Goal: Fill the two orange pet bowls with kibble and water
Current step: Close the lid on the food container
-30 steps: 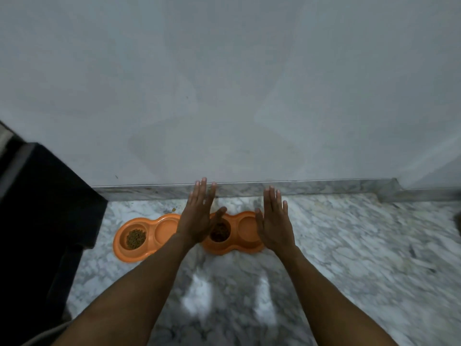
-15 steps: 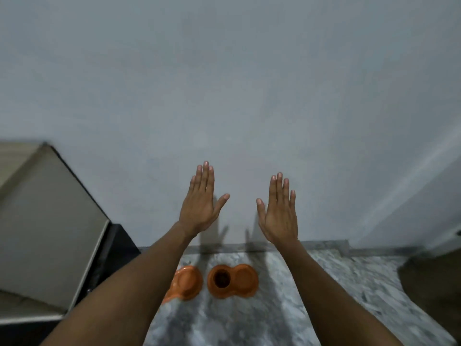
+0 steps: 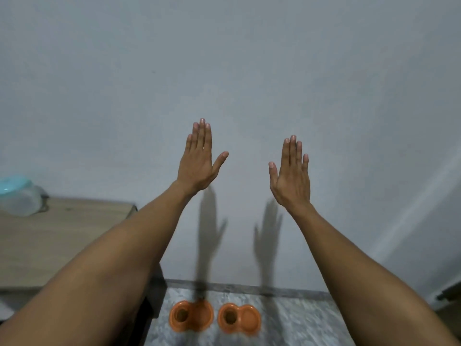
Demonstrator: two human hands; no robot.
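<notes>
Orange plastic figure-eight pet bowl on the left (image 3: 191, 316) and its matching right-hand twin (image 3: 239, 319) sit just apart on the veined grey marble floor (image 3: 299, 328) near the smooth wall (image 3: 224, 71). The left hand (image 3: 198, 168) and right hand (image 3: 291, 181) are raised flat, fingers straight, holding nothing

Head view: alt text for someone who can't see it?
The left hand and right hand are raised, open and empty, before a wall. On the floor below, the left bowl and right bowl, orange doubles, sit side by side, each dark in its left well. A jar stands on a wooden top at left.
</notes>
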